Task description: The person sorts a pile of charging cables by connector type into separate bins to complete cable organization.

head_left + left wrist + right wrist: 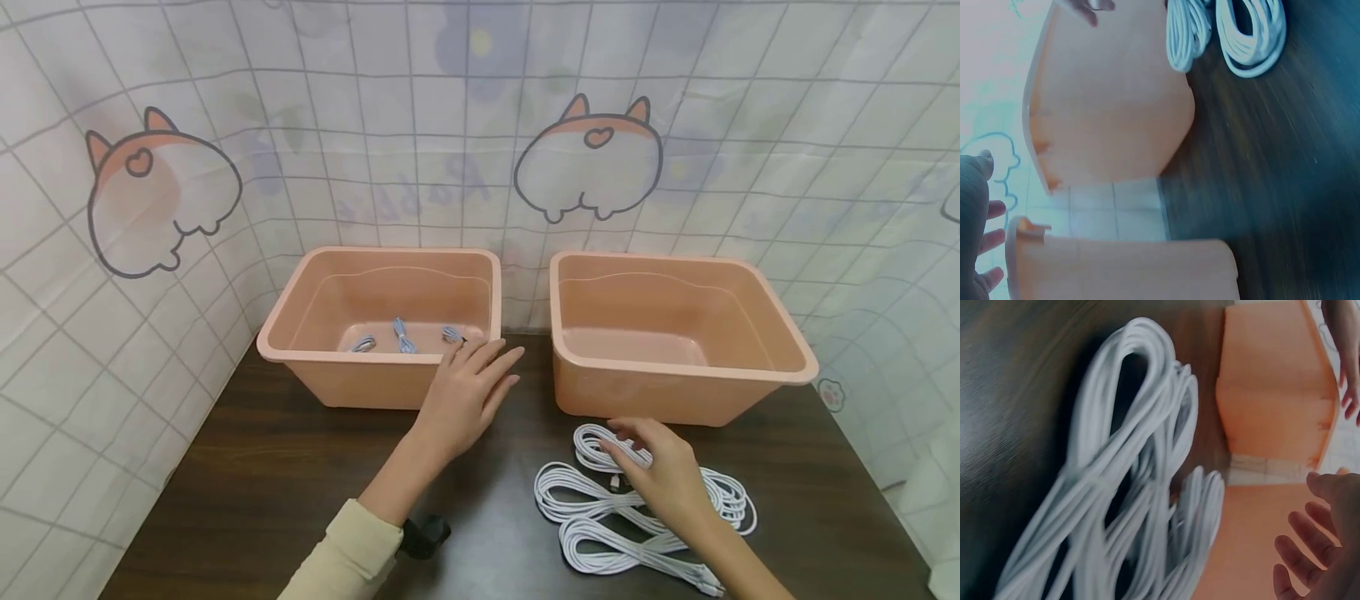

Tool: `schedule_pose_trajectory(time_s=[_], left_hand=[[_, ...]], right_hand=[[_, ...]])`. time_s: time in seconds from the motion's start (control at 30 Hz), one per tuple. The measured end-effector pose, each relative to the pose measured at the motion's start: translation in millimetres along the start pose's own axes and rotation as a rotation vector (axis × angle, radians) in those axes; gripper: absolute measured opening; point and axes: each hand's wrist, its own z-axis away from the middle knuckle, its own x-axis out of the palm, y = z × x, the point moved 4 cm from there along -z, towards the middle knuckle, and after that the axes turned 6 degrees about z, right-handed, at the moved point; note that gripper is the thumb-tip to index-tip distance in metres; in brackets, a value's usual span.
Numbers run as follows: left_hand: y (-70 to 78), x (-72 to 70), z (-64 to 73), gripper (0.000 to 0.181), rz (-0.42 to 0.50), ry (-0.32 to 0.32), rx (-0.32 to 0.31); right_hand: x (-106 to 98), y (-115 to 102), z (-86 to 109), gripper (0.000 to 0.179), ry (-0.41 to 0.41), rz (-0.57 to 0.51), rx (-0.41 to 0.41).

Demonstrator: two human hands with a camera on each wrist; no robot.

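My left hand (465, 400) hovers at the front right corner of the left peach bin (375, 379), fingers spread and nothing in them. Inside that bin lie small tied blue-grey cables (403, 335), one partly behind the fingertips. My right hand (663, 475) hangs over several coiled white cables (573, 500) on the table, its fingers loosely bent and holding nothing. In the right wrist view the white cable coils (1100, 481) lie beside the right hand (1316, 550), tied at their middles. Part of the coils is hidden under that hand in the head view.
A second peach bin (637, 392) stands at the right, behind the white cables, with a narrow gap between the two bins. Both stand on the dark wooden table (247, 483). A grid-patterned cloth (420, 150) hangs behind and along the sides.
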Motion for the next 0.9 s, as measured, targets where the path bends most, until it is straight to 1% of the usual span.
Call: schedule_pose_trajectory(time_s=[0.2, 0.3, 0.4, 0.63, 0.77, 0.9], left_hand=[[11.9, 13.0, -9.7, 0.034, 0.042, -0.03, -0.002], [15.8, 19.6, -13.3, 0.034, 0.079, -0.045, -0.004], [18.9, 25.3, -16.9, 0.034, 0.089, -0.05, -0.003], [24.9, 36.0, -25.2, 0.032, 0.092, -0.026, 0.022], [28.7, 40.0, -31.3, 0.03, 0.09, -0.009, 0.058], [30.7, 43.7, -37.7, 0.027, 0.085, -0.004, 0.085]], right_hand=[[-0.5, 17.2, 11.9, 0.033, -0.043, 0.039, 0.022], [1.1, 25.4, 16.6, 0.034, -0.058, 0.042, 0.015], [3.6, 32.5, 21.0, 0.037, -0.065, 0.047, -0.004], [11.1, 48.8, 28.7, 0.043, -0.092, 0.063, -0.024], [15.2, 57.8, 31.1, 0.044, -0.103, 0.071, -0.038], [19.4, 61.4, 30.2, 0.044, -0.106, 0.098, -0.075]])
